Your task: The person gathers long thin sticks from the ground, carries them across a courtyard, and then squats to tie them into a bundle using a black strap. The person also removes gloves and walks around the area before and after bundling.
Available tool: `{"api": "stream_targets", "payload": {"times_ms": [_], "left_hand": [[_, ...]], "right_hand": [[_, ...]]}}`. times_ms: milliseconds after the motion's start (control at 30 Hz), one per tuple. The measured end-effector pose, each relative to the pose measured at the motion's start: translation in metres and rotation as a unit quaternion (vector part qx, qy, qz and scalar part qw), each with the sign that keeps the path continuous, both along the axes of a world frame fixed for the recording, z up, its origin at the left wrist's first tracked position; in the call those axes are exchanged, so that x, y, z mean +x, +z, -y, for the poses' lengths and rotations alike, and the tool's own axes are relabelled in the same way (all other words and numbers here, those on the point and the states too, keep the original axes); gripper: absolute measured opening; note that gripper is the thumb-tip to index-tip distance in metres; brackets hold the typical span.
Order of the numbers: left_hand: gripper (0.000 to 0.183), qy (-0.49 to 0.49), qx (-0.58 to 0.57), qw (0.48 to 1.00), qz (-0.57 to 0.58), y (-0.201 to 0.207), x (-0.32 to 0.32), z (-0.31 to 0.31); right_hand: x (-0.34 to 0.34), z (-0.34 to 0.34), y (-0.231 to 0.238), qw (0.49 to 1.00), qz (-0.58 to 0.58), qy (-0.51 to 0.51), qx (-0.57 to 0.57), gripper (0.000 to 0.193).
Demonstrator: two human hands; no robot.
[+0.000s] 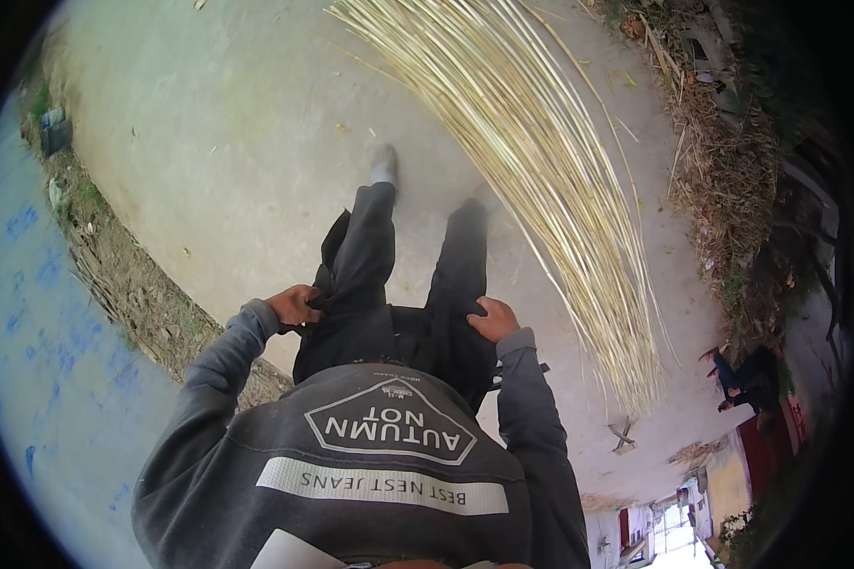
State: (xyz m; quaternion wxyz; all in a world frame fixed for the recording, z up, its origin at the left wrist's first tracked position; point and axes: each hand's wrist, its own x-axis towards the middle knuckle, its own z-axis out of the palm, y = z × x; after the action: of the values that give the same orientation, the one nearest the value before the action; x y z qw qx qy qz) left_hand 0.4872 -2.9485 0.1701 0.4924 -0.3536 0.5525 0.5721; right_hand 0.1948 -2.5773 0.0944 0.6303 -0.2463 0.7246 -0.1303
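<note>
My left hand (294,305) is closed on the cloth of my black trousers (359,270) beside the left thigh. On the other side, my right hand (492,321) is closed against the right trouser leg, its thumb on top and the cloth drawn outward; its lower fingers are partly hidden. To the right of my legs, a long spread of pale, thin peeled stalks (550,161) lies on the ground, curving from the top of the view down to the right. A grey shoe (385,159) shows below the left trouser leg; the right foot is blurred.
A strip of dry straw and debris (721,180) runs along the right edge. At left, a dirt verge (142,270) borders a pale wall with blue marks (57,332). Another person (750,379) in dark clothes is at far right. A small crossed stick (622,436) lies near the stalk ends.
</note>
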Motion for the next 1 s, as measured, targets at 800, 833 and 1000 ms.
{"api": "stream_targets", "payload": {"times_ms": [800,833,1000], "left_hand": [[0.023,0.472,-0.1,0.876,-0.013,-0.265,-0.153,0.034],[0.023,0.494,-0.09,0.865,-0.017,-0.295,-0.162,0.025],[0.016,0.546,-0.08,0.831,0.071,-0.437,-0.191,-0.053]], "right_hand": [[-0.162,0.037,-0.305,0.933,-0.296,-0.19,-0.082,0.04],[-0.176,0.029,-0.339,0.942,-0.284,-0.175,-0.047,0.04],[-0.241,0.004,-0.469,0.92,-0.38,-0.079,-0.049,0.045]]}}
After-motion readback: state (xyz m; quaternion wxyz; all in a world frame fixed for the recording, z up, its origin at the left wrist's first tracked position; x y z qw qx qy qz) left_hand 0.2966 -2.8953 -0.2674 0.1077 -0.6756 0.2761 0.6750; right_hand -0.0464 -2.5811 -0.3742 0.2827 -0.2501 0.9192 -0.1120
